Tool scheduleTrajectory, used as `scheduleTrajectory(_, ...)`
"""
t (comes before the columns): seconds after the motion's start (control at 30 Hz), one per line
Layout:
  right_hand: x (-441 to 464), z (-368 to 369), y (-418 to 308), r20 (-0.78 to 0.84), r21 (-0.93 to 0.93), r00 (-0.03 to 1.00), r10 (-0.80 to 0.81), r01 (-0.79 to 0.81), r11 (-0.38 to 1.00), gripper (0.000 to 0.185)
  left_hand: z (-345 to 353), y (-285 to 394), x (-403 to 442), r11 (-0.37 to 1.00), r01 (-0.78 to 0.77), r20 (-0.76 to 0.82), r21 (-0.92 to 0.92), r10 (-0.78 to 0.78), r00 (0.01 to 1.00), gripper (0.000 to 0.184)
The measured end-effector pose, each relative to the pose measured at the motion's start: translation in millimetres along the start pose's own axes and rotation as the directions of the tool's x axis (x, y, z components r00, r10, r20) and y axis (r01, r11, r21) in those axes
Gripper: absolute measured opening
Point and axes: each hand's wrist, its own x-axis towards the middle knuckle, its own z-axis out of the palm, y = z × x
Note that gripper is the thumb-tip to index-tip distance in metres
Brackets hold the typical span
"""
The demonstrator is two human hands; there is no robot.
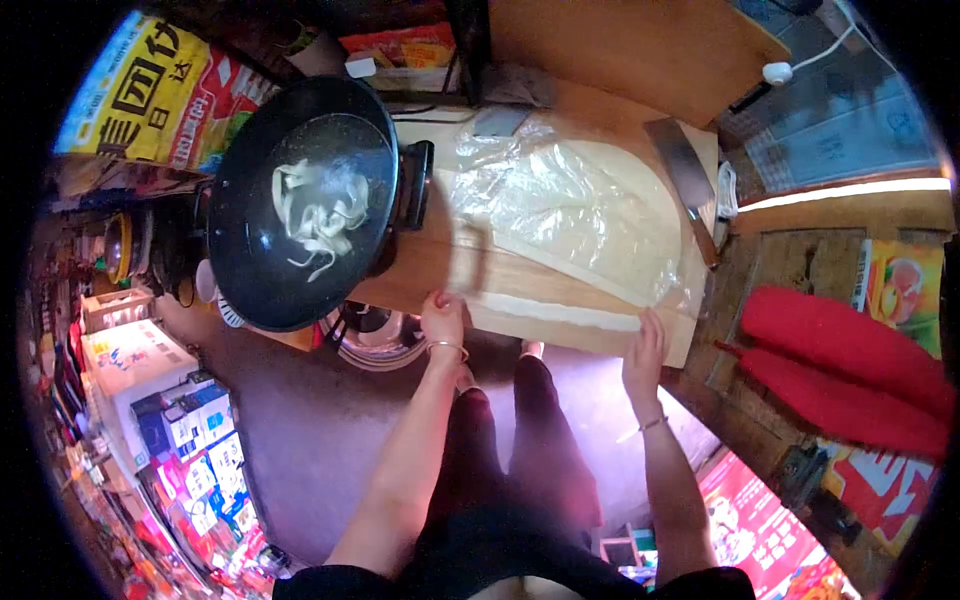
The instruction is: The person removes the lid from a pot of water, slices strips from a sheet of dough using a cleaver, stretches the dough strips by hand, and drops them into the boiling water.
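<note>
A long pale strip of dough (555,311) lies along the front edge of the wooden board (400,275). My left hand (443,318) is at its left end with the fingers closed together, and my right hand (646,350) touches its right end with pinched fingers. Behind the strip, clear plastic film (560,200) covers a wide sheet of dough. Left of the board stands a black wok (240,230) with several pale strips (325,210) lying in it.
A cleaver (683,170) rests at the board's right side. Red oven mitts (850,350) lie on the wooden surface at the right. Below the wok is a metal basin (380,350). Boxes (135,360) stand at the lower left.
</note>
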Motion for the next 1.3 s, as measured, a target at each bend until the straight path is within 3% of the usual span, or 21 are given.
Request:
scheduleTrajectory(0.13,-27,-8,-10,0.112,0.042,0.993,0.029,-0.033,0.999,0.036,-2,63,-15,0.970,0.178,-0.020,-0.165,-0.183,0.983,0.034)
scheduleTrajectory(0.23,-21,-14,-20,0.173,0.120,0.983,0.066,-0.088,0.989,0.035,2,66,-19,0.989,0.147,-0.082,0.015,-0.145,0.986,0.028)
scheduleTrajectory(0.33,-2,-15,-34,0.192,0.212,0.981,-0.020,-0.022,0.977,0.036,-2,72,-32,0.983,0.022,-0.068,0.180,-0.010,0.998,0.021)
scheduleTrajectory(0.4,27,-15,-71,0.313,0.150,0.948,-0.058,0.011,0.989,0.040,-12,90,-53,0.973,-0.232,-0.050,-0.011,0.231,0.972,0.014)
scheduleTrajectory(0.43,39,-7,-83,0.348,0.177,0.923,-0.165,0.108,0.978,0.044,-16,94,-62,0.957,-0.187,0.111,-0.223,0.216,0.970,0.009)
scheduleTrajectory(0.5,63,6,-111,0.381,0.211,0.880,-0.283,0.215,0.953,0.049,-39,135,-96,0.948,-0.250,0.180,-0.197,0.286,0.941,0.010)
scheduleTrajectory(0.57,80,6,-146,0.472,0.443,0.633,-0.614,0.432,0.785,0.038,-66,175,-120,0.936,-0.308,0.241,-0.172,0.343,0.908,0.011)
scheduleTrajectory(0.6,80,4,-156,0.474,0.450,0.615,-0.630,0.445,0.774,0.038,-79,189,-128,0.924,-0.320,0.231,-0.208,0.364,0.902,0.013)
scheduleTrajectory(0.63,81,2,-167,0.713,0.494,0.530,-0.459,0.083,0.865,0.030,-93,203,-131,0.909,-0.336,0.215,-0.247,0.389,0.896,0.014)
scheduleTrajectory(0.67,83,-1,-180,0.895,0.395,0.331,-0.300,-0.274,0.877,0.024,-108,217,-134,0.904,-0.343,0.184,-0.254,0.394,0.901,0.014)
scheduleTrajectory(0.7,74,-15,-203,0.821,0.489,0.453,-0.347,-0.245,0.837,0.018,-122,231,-136,0.886,-0.396,0.186,-0.241,0.443,0.877,0.015)
scheduleTrajectory(0.73,69,-25,-220,0.821,0.488,0.444,-0.358,-0.223,0.844,0.018,-132,238,-136,0.865,-0.447,0.193,-0.228,0.491,0.850,0.015)
scheduleTrajectory(0.8,59,-38,-246,0.800,0.562,0.509,-0.317,-0.452,0.693,0.016,-142,242,-133,0.832,-0.419,0.166,-0.364,0.501,0.849,0.015)
scheduleTrajectory(0.87,53,-36,-265,0.788,0.600,0.515,-0.337,-0.520,0.608,0.015,-148,249,-134,0.686,-0.122,0.182,-0.717,0.353,0.918,0.015)
scheduleTrajectory(0.93,50,-33,-282,0.714,0.652,0.605,-0.353,-0.389,0.651,0.014,-159,249,-130,0.644,-0.065,0.214,-0.762,0.345,0.914,0.015)
scheduleTrajectory(1.0,45,-30,-301,0.668,0.669,0.647,-0.368,-0.306,0.677,0.015,-171,251,-126,0.565,0.171,0.358,-0.807,0.239,0.903,0.014)
scheduleTrajectory(1.07,39,-22,-320,0.555,0.712,0.754,-0.352,-0.211,0.670,0.015,-179,246,-117,0.604,0.125,0.337,-0.787,0.252,0.907,0.013)
scheduleTrajectory(1.13,34,-2,-320,0.515,0.709,0.758,-0.400,-0.114,0.696,0.016,-185,240,-104,0.624,-0.328,0.022,-0.709,0.485,0.874,0.013)
scheduleTrajectory(1.17,32,3,-330,0.502,0.730,0.774,-0.385,-0.140,0.669,0.016,-206,251,-109,0.666,-0.032,0.243,-0.745,0.316,0.917,0.012)
scheduleTrajectory(1.2,31,8,-340,0.490,0.748,0.791,-0.365,-0.167,0.642,0.016,-210,246,-102,0.601,0.087,0.312,-0.795,0.282,0.907,0.011)
scheduleTrajectory(1.3,27,26,-352,0.455,0.725,0.828,-0.328,-0.130,0.677,0.015,-215,239,-88,0.579,0.100,0.310,-0.809,0.276,0.909,0.011)
